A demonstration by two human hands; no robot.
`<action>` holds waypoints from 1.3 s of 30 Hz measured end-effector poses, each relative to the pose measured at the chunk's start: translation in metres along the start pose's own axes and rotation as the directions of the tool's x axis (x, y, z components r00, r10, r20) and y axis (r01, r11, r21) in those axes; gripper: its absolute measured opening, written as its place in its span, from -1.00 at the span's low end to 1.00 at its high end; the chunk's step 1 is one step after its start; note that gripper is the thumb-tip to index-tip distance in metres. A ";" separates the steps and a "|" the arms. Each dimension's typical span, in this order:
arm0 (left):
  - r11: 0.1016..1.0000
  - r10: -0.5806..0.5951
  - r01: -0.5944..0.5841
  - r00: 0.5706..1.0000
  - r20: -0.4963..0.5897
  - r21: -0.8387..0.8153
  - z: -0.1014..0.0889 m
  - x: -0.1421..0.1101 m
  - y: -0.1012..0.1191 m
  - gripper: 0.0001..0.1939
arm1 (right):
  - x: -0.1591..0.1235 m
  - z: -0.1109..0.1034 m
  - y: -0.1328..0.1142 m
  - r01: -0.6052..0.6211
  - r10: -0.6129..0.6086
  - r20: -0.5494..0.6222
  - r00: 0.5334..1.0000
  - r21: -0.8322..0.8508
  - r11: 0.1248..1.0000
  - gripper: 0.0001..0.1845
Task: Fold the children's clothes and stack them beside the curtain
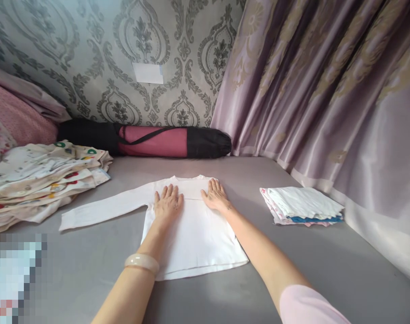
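A white long-sleeved shirt (194,238) lies spread on the grey sheet (73,270), its collar pointing away from me. One sleeve stretches out to the left; the other sleeve does not show, and a crosswise line runs over the upper chest. My left hand (167,202) rests flat on the shirt near the left shoulder, fingers spread. Flat against the right shoulder is my right hand (216,195), its fingers stretched out and the thumb apart. Neither hand grips the cloth. A pale bangle (142,263) circles my left wrist.
To the right sits a small stack of folded clothes (302,204). A larger pile of patterned clothes (46,180) lies on the left, near pink bedding (22,108). Along the wall rests a black and maroon roll bag (154,141). Purple curtains (293,90) hang at the right.
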State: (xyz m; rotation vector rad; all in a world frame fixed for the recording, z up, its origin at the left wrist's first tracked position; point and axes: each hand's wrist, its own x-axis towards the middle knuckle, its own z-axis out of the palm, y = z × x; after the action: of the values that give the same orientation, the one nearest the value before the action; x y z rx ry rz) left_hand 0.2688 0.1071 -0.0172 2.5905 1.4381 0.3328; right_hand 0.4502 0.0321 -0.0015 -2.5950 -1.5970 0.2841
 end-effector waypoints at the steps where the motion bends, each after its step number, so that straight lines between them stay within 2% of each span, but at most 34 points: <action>1: 1.000 0.000 0.000 1.000 -0.001 -0.001 0.000 0.000 0.000 -0.44 | 0.000 0.001 0.001 -0.010 0.010 -0.015 1.000 0.006 1.000 -0.17; 5: 1.000 0.006 -0.006 1.000 -0.011 0.006 0.001 -0.001 -0.001 -0.44 | -0.001 0.005 0.003 -0.054 0.055 -0.071 0.996 0.017 0.998 -0.13; 12: 1.000 0.008 -0.007 1.000 -0.025 0.024 0.003 -0.001 -0.001 -0.42 | 0.007 -0.006 -0.002 -0.091 0.091 0.032 0.995 -0.004 0.996 -0.13; 17: 0.999 0.016 -0.015 0.999 -0.033 0.030 0.004 -0.003 -0.001 -0.41 | 0.009 0.006 -0.007 -0.134 0.131 -0.111 0.985 -0.013 0.991 -0.21; 20: 0.999 0.019 -0.018 0.999 -0.034 0.029 0.004 -0.002 -0.002 -0.41 | 0.010 0.006 -0.007 -0.129 0.127 -0.089 0.988 -0.020 0.991 -0.20; 23: 1.000 0.008 -0.008 0.999 0.032 0.007 -0.001 0.000 0.000 -0.42 | 0.014 -0.002 -0.009 -0.151 0.151 -0.013 0.988 -0.029 0.988 -0.18; 25: 1.000 -0.007 0.009 0.994 0.106 -0.022 -0.008 0.001 0.001 -0.40 | 0.018 -0.008 -0.012 -0.127 0.125 -0.046 0.991 -0.038 0.991 -0.21; 27: 0.998 -0.021 0.028 0.991 0.131 -0.056 -0.017 0.000 -0.003 -0.37 | 0.021 -0.009 -0.016 -0.061 0.056 -0.117 0.992 -0.045 0.997 -0.26; 30: 0.990 -0.080 0.088 0.994 0.076 -0.113 -0.030 -0.008 -0.020 -0.38 | 0.025 -0.002 -0.019 -0.010 0.007 -0.111 0.994 -0.031 0.999 -0.31; 33: 0.969 -0.180 0.172 0.983 -0.025 -0.180 -0.041 -0.020 -0.052 -0.42 | 0.026 0.005 -0.020 -0.022 0.021 -0.078 0.997 -0.022 1.000 -0.31; 35: 0.943 -0.241 0.212 0.967 -0.086 -0.256 -0.047 -0.028 -0.074 -0.45 | 0.026 0.007 -0.019 -0.024 0.022 -0.078 0.997 -0.026 0.999 -0.31; 39: 0.841 -0.397 0.317 0.912 -0.101 -0.439 -0.058 -0.040 -0.105 -0.49 | 0.028 0.003 -0.018 -0.031 0.029 -0.045 0.999 -0.036 0.999 -0.30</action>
State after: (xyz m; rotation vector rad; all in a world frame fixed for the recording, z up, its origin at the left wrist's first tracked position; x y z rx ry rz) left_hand 0.1478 0.1302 0.0079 1.9470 1.6603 0.7542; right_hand 0.4464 0.0650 -0.0045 -2.6349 -1.5644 0.1998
